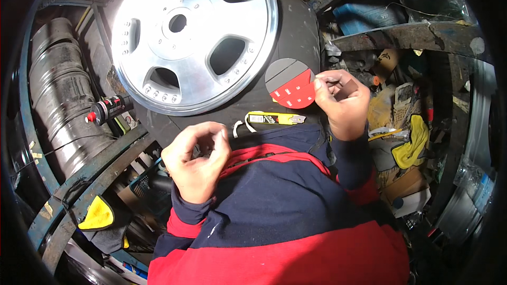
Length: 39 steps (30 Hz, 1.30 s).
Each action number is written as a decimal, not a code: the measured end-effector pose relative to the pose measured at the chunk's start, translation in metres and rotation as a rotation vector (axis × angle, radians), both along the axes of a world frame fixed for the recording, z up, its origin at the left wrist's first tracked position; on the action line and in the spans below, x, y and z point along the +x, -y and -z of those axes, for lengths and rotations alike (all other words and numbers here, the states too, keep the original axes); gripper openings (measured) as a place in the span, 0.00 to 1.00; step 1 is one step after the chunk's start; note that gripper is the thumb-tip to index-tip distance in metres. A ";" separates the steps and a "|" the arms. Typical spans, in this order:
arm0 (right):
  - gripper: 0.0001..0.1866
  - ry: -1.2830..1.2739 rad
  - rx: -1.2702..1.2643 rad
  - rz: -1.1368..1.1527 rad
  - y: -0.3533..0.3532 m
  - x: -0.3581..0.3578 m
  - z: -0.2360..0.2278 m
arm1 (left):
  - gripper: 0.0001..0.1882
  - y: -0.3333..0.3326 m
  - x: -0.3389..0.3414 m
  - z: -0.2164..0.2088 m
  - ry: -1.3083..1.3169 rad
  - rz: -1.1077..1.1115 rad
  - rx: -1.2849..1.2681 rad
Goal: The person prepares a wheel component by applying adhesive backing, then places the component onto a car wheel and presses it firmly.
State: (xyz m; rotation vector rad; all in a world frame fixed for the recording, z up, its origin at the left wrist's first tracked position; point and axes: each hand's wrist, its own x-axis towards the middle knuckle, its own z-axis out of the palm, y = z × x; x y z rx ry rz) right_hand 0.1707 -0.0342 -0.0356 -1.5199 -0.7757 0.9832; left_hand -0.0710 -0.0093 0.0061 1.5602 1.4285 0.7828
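Observation:
My right hand (343, 103) pinches the right edge of a round flat disc (289, 83) between thumb and fingers. Strips of grey tape cover the disc's upper left part, and red backing film covers the lower right. To the left, my left hand (198, 158) is curled closed in front of my jacket; whether anything sits inside its fingers is hidden. Beyond it a large polished silver wheel rim (198, 18) lies face up on a black padded surface (296, 31). Between my hands lies a flat yellow-and-black object with a label (276, 118), with a white cord (240, 126) beside it.
A red-capped black bottle (108, 109) lies at the left by a metal frame (100, 174). Stacked bare metal barrels (66, 89) stand farther left. Yellow-and-grey cloths hang lower left (97, 215) and lie right (414, 142). Cluttered parts and boxes (404, 182) fill the right side.

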 end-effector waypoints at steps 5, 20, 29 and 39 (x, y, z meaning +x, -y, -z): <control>0.06 0.301 0.088 -0.148 0.004 -0.030 -0.007 | 0.09 -0.004 0.036 0.006 0.170 0.103 -0.056; 0.06 -0.084 -0.005 0.000 -0.006 -0.043 0.017 | 0.06 0.002 0.017 0.014 -0.039 -0.060 0.196; 0.07 -0.121 -0.098 -0.086 -0.011 0.010 0.009 | 0.19 -0.009 -0.074 -0.007 -0.333 0.122 -0.086; 0.06 -0.197 -0.188 -0.514 -0.019 -0.020 -0.029 | 0.45 -0.044 0.022 0.004 0.515 0.342 -0.607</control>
